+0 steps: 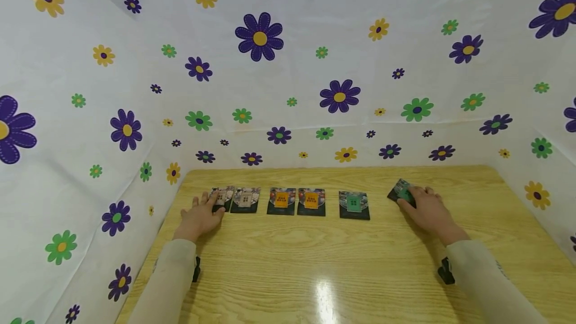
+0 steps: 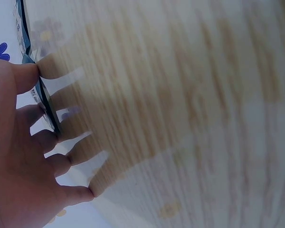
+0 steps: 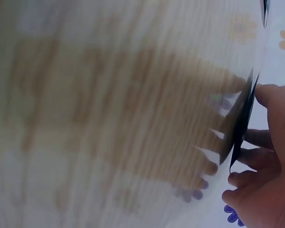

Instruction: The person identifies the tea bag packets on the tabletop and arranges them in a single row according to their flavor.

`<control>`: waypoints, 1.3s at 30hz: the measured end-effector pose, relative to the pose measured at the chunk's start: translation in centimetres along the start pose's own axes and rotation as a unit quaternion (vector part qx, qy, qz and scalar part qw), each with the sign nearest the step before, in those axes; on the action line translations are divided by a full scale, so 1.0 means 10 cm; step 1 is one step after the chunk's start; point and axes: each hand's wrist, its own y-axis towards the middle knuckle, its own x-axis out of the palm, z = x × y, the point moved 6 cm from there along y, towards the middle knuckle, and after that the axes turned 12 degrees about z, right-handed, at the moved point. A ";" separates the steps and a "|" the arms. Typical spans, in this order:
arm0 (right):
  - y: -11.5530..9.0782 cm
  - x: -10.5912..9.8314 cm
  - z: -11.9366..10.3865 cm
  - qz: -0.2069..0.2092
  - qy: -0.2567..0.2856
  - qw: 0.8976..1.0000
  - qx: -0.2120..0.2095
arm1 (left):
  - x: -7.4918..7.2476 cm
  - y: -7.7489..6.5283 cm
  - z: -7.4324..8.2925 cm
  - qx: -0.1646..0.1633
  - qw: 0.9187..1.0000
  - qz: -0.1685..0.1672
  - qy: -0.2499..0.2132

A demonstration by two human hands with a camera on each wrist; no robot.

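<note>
In the head view my left hand (image 1: 198, 219) is at the leftmost of several small, flat square packets. It holds this pale-labelled packet (image 1: 228, 193) between thumb and fingers, the other fingers spread on the table. Beside it lies a matching pale-labelled packet (image 1: 245, 200). At the far right my right hand (image 1: 429, 209) grips a green-labelled packet (image 1: 398, 190), thumb on the near side and fingers across its right part. That packet sits askew; the right wrist view shows its dark edge (image 3: 242, 123) tilted against the fingers. Part of each held packet is hidden by the hand.
Between the hands lie two orange-labelled packets (image 1: 281, 201) side by side and one green-labelled packet (image 1: 354, 205). They form a row near the back of the glossy wood-grain table (image 1: 279, 264). A white flower-patterned sheet (image 1: 297, 74) encloses the back and sides.
</note>
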 end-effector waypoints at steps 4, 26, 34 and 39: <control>0.00 0.01 -0.03 -0.005 0.013 1.000 -0.016 | -0.01 0.00 0.00 -0.001 1.000 0.000 -0.001; -0.06 0.04 -0.28 -0.008 0.026 0.997 -0.074 | 0.00 0.00 -0.01 -0.003 1.000 -0.001 0.008; -0.06 0.06 -0.32 -0.009 0.026 0.996 -0.079 | -0.01 0.00 0.00 -0.001 1.000 0.000 0.007; -0.07 0.03 -0.33 0.001 0.031 0.997 -0.071 | -0.01 -0.01 0.00 -0.003 1.000 -0.003 0.000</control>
